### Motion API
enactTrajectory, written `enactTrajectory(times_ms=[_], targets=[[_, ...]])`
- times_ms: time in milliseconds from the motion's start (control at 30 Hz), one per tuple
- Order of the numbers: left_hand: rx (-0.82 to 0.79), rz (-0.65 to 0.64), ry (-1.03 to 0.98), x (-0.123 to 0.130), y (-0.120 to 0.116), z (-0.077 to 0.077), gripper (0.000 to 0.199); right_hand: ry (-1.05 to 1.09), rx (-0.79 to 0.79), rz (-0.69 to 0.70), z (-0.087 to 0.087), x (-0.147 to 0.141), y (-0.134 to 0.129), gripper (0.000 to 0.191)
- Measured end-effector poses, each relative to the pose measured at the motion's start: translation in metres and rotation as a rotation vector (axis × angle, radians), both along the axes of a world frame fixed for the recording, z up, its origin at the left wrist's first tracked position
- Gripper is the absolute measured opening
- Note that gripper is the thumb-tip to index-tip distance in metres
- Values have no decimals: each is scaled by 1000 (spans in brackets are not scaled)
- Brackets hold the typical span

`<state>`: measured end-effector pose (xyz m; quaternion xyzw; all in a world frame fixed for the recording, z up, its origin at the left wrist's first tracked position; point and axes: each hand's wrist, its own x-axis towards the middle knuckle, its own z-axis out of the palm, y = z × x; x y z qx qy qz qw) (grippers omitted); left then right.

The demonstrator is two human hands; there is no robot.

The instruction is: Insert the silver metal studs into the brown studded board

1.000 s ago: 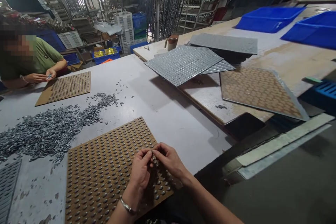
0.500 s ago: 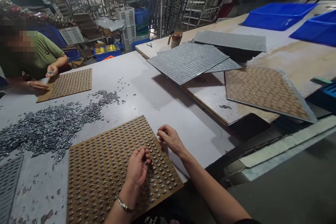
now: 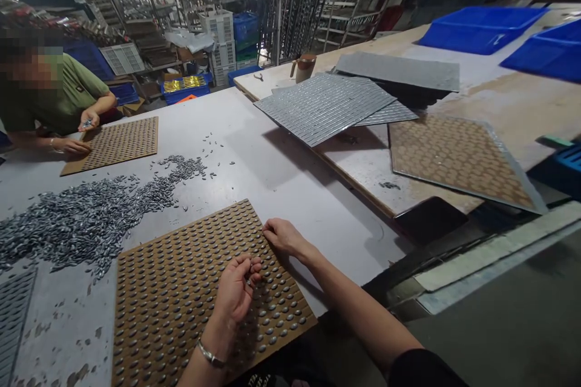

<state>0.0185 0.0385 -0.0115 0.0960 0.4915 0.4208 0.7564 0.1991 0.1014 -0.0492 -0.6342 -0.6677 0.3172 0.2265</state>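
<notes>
White tabletop (image 3: pixel 318 196) | left hand (image 3: pixel 235 291) curled round silvery pieces (image 3: pixel 247 280) over board (image 3: pixel 311 318) | right hand (image 3: pixel 282 237) pinched at its edge (contents unclear)

Metal racks (image 3: pixel 297 9) and stacked crates (image 3: pixel 222 39) crowd a workshop beyond the hands (image 3: pixel 233 290), with loose metallic pieces (image 3: pixel 86 221) heaped to their left.
</notes>
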Motion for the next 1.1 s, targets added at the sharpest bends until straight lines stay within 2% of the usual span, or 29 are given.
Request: enactTrajectory(times_ms=[167,267,333,433,567,733,833,900,967,1033,1100], targets=[[57,-43,11,-1,0,-3,14,2,-24,-39,3,2,8,11],[120,-40,38,-1,-2,-2,16,56,35,-35,9,1,1,8],[145,-29,41,0,-4,-1,17,137,113,-35,16,-3,-14,5],[149,-47,6,2,-8,2,23,256,170,-9,27,-14,-50,11],[105,-111,-63,8,-15,3,25,144,227,67,39,-28,-93,14],[18,-142,-148,16,-20,1,25,-67,274,132,40,-29,-108,12],[-27,-154,-217,18,-21,0,28,-16,227,158,37,-24,-105,10],[-52,-165,-282,17,-20,-1,27,133,166,71,34,-19,-100,11],[-103,-145,-307,15,-19,0,24,305,91,-74,31,-13,-92,11],[-177,-103,-266,13,-20,2,22,465,25,-197,28,-7,-82,10],[-233,-84,-209,10,-22,4,20,588,-4,-256,25,-1,-72,9]])
